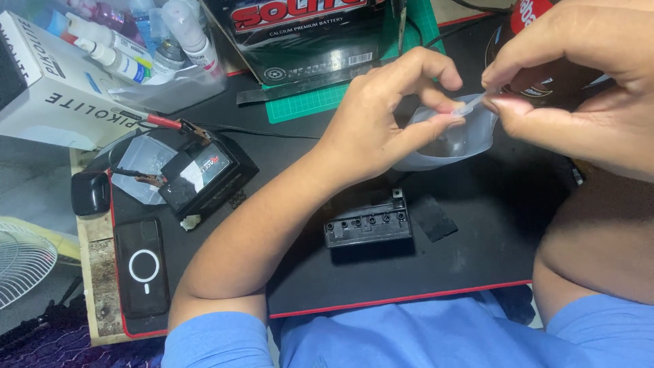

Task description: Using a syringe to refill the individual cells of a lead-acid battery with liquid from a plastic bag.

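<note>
I see both hands, left hand [381, 116] and right hand [579, 75], pinching a clear, soft plastic bag [453, 140] above the black ribbed plastic strip [368, 226] on the desk [409, 272].

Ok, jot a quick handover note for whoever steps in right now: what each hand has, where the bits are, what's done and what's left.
Left hand: fingertips pinch the rim of the clear plastic bag, held above the mat.
Right hand: pinches the bag's top edge from the other side; both seem to be pulling it open.
Black battery cover strip lies on the black desk mat, below the bag.
Small black battery with clip leads sits at left.
Done: cover strip lies apart from the battery.
Left: bag looks not fully opened; contents unclear.
</note>
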